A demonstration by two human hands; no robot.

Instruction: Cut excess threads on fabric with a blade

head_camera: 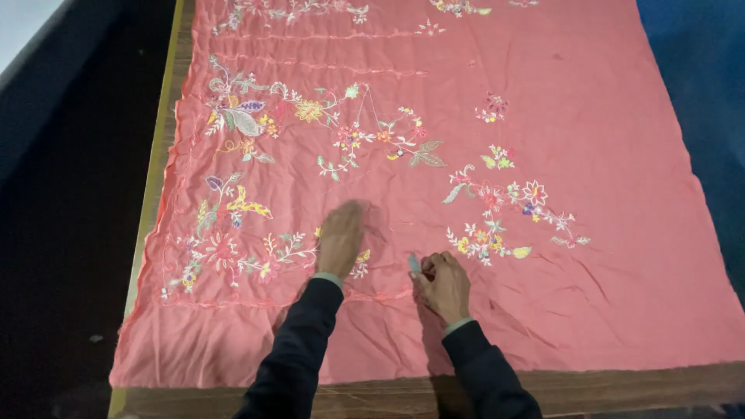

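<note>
a coral-pink cotton cloth embroidered with multicoloured flower sprays [590,256] lies spread flat over a long wooden worktop [621,386], its length running away from the person and its near hem lying just inside the worktop's front edge. both dark-sleeved arms reach forward onto the cloth's near left part. the left hand [340,239] rests palm down, fingers together and stretched out flat, pressing the fabric just beside a floral spray with a yellow leaf [233,233]; it is blurred, so finer detail of the fingers cannot be told. the right hand [444,284] sits a little nearer the person and close to the left, curled narrow around a small pale grey tool [414,264] whose tip pokes up from between the fingers; its kind cannot be made out. another flower cluster [485,240] lies just beyond and to the right of that hand, near the tool's tip. the dark floor [62,233] shows to the left of the worktop.
</note>
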